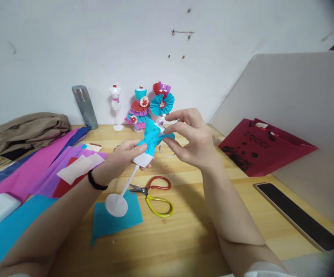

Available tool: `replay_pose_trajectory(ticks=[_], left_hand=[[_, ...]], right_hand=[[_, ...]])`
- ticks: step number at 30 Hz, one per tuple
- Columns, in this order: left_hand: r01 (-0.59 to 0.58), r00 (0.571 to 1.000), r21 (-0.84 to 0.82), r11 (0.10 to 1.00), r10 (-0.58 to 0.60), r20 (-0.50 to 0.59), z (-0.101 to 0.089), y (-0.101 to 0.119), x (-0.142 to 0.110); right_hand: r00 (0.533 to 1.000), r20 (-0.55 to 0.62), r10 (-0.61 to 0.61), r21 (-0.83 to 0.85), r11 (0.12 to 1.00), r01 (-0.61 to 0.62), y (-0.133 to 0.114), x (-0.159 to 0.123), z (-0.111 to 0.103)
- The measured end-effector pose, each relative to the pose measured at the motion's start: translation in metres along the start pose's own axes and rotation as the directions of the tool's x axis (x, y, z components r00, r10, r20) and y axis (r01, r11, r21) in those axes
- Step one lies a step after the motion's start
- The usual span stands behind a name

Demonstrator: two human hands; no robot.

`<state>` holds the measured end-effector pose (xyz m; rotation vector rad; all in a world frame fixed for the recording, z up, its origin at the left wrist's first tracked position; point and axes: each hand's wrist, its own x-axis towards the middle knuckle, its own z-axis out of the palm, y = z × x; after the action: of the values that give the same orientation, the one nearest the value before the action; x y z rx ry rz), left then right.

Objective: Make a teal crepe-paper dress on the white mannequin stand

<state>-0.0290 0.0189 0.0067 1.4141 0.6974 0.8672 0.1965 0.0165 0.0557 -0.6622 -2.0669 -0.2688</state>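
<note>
A small white dress-form mannequin [143, 159] is tilted in the middle of the head view, its round base [116, 205] toward me. Bright blue crepe paper [152, 135] wraps its torso. My left hand [130, 152] grips it around the waist, the thumb pressing on the blue paper. At the chest, the thumb and a finger of my right hand [191, 140] pinch a loose edge of that paper, while the index finger reaches near the mannequin's neck. Below lie scissors [151, 190] with one red and one yellow handle, beside a blue paper piece [117, 223].
Against the wall stand a bare mannequin [115, 104], two paper-dressed mannequins [140, 105] and a bottle [85, 107]. Coloured paper sheets [34, 165] and brown cloth [30, 132] lie left. A red gift bag [261, 146] and a black flat phone-like object [296, 215] are right.
</note>
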Motion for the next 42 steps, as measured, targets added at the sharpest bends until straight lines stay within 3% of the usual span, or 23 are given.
replay_pose_trajectory(ticks=[5,15,22,24,27,31,36,42], left_hand=[[0.0,1.0,0.004,1.0,0.0,0.009,0.001,0.0,0.0],[-0.03,0.999,0.137,0.99,0.025,0.034,0.003,0.0,0.003],[-0.032,0.999,0.131,0.991,0.031,0.007,0.006,0.002,0.002],[-0.055,0.998,0.155,0.986,0.059,-0.02,0.006,0.001,0.001],[-0.091,0.992,0.118,0.989,0.1,-0.073,0.006,-0.003,0.002],[-0.096,0.987,0.099,0.99,0.107,-0.116,0.007,-0.004,0.003],[-0.124,0.967,0.224,0.967,0.168,-0.192,0.01,0.003,0.002],[-0.118,0.966,0.228,0.967,0.165,-0.2,0.007,-0.002,0.002]], right_hand=[[0.998,-0.055,-0.03,-0.032,0.999,0.028,0.001,0.0,0.01],[0.987,-0.152,0.054,-0.072,0.995,-0.065,-0.004,-0.003,0.024],[0.973,-0.218,0.074,-0.029,0.996,-0.082,-0.015,-0.001,0.019],[0.986,-0.169,0.004,-0.041,0.999,-0.011,-0.017,-0.001,0.016],[0.996,0.021,-0.091,-0.057,0.994,0.092,-0.02,-0.002,0.015],[0.984,0.178,-0.008,-0.167,0.985,0.038,-0.022,-0.007,0.021],[0.98,0.188,0.059,-0.165,0.986,-0.027,-0.022,-0.009,0.023],[0.981,0.187,0.056,-0.127,0.991,-0.032,-0.021,-0.009,0.023]])
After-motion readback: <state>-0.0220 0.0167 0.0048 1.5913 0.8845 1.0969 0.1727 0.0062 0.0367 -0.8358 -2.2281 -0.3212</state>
